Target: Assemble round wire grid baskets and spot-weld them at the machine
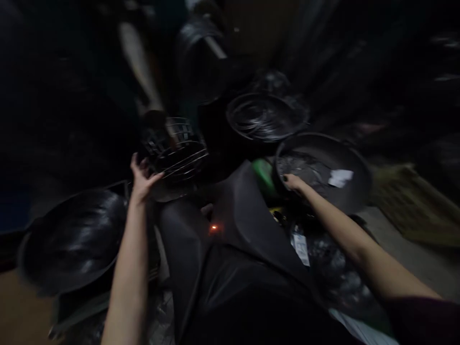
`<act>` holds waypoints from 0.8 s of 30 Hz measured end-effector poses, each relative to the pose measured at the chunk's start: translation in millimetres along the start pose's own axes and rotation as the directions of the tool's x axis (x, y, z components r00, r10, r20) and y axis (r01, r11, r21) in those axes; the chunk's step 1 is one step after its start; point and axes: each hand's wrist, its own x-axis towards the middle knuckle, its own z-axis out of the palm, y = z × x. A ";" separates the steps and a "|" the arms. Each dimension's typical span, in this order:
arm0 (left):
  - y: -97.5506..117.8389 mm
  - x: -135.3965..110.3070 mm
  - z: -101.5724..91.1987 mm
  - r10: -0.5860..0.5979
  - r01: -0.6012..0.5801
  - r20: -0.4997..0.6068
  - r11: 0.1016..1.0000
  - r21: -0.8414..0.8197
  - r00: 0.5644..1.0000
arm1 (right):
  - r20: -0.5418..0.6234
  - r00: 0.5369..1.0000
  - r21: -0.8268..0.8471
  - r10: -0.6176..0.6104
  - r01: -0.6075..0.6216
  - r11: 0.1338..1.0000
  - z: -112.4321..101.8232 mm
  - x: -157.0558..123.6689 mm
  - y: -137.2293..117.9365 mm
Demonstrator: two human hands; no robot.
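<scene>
L hand [143,178]: fingers are spreading open, touching the side of the wire racks [178,151], not closing on them.
Wire racks: are sitting just behind the black cover [233,258], at its far L corner.
R hand [293,182]: fingers are curling over the near rim of the dark pan [323,160], gripping it.
Dark pan: is lying just R of the cover's far end, w/ a white label [339,178] inside.
Green thing [264,176]: is showing btw. cover and dark pan; too blurry to tell more.
Big pan [72,237]: is lying L of the cover.
Wrapped pan [265,116]: is lying behind the cover.
</scene>
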 end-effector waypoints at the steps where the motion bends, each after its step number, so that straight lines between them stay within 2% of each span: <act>1: -3.4 5.4 -2.9 0.015 -0.015 0.008 1.000 0.013 1.000 | 0.017 0.998 0.008 0.057 -0.057 0.998 0.3 7.3 10.1; 5: -16.9 19.0 -10.2 0.017 -0.018 0.032 0.999 0.029 0.999 | -0.002 0.977 0.066 0.213 -0.213 0.975 3.6 30.3 42.9; 10: -7.7 11.1 -5.6 0.019 -0.019 -0.001 0.998 0.062 1.000 | -0.089 0.950 0.174 0.299 -0.280 0.944 5.0 45.5 56.8; 15: 9.1 -1.4 -2.0 0.042 -0.031 -0.097 0.993 0.118 0.994 | -0.057 0.920 0.209 0.388 -0.369 0.906 7.3 68.3 54.3; 18: 17.8 -13.1 -5.9 0.034 -0.021 -0.112 0.993 0.114 0.993 | -0.018 0.899 0.227 0.438 -0.423 0.877 12.5 76.7 44.8; 21: 19.1 -22.2 -9.1 0.051 -0.042 -0.122 0.997 0.071 0.991 | -0.044 0.885 0.257 0.463 -0.438 0.862 10.9 74.7 42.9; 24: 14.5 -29.1 -8.0 0.102 -0.100 -0.185 0.995 0.019 0.977 | -0.114 0.884 0.285 0.454 -0.409 0.867 -2.6 59.7 49.2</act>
